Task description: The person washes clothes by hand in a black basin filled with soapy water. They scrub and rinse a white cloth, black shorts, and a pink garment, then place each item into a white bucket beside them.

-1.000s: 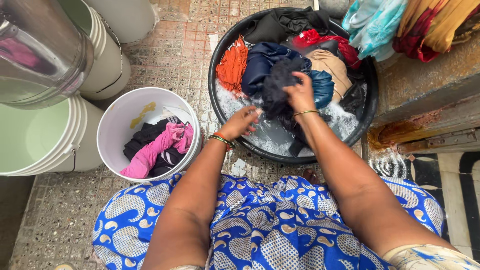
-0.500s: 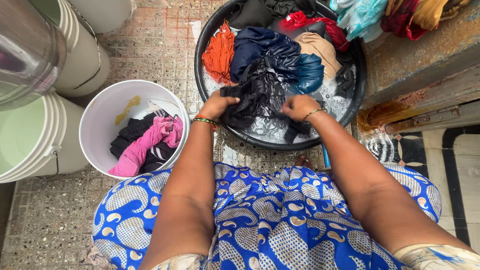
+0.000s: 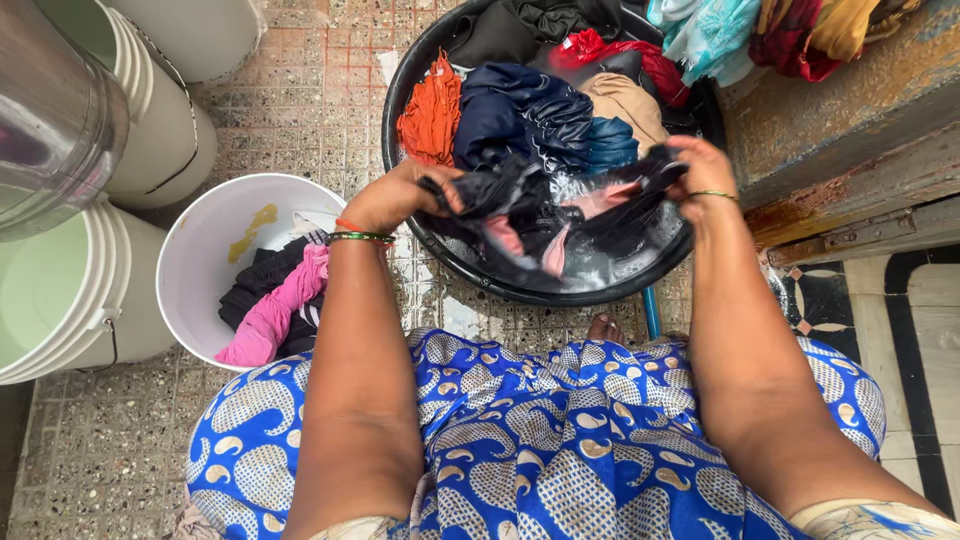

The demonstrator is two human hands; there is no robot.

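A wet black garment with pink parts is stretched between both my hands, just above the soapy water of a black wash tub. My left hand grips its left end near the tub's near-left rim. Its right end is held by my right hand at the near-right rim. Behind the garment, the tub is piled with orange, dark blue, tan and red clothes.
A white bucket at my left knee holds black and pink clothes. More white buckets and a metal vessel stand at far left. Coloured cloths lie on a ledge at upper right. My lap is covered by blue patterned cloth.
My hands have moved apart, spreading the black garment wide and lifting it out of the water. Pink parts of it now show.
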